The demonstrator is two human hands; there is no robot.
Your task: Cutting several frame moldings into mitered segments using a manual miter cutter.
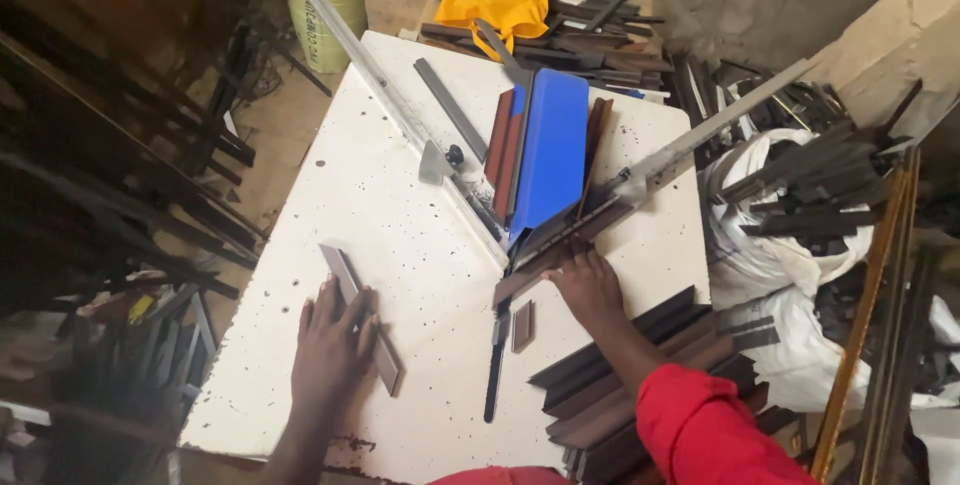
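Red sleeve fills the bottom right of the frame, nearest to me. Going from the left: my left hand lies flat, fingers together, pressing a short grey-brown strip down on the white tabletop at lower centre. I judge it best to keep that palm flat so the strip cannot skid or tip.

Right of it, a small dark offcut lies beside a black handle. My right hand sits at centre right, fingers curled over the end of a long brown strip where two metal guides meet in a V under a blue cutter. Whether it pinches or just presses, I cannot tell. I should hold the strip hard against the guide and keep fingertips off the cut line.

This strip looks narrow, flat and dark brown, like the stacked lengths under my right forearm.
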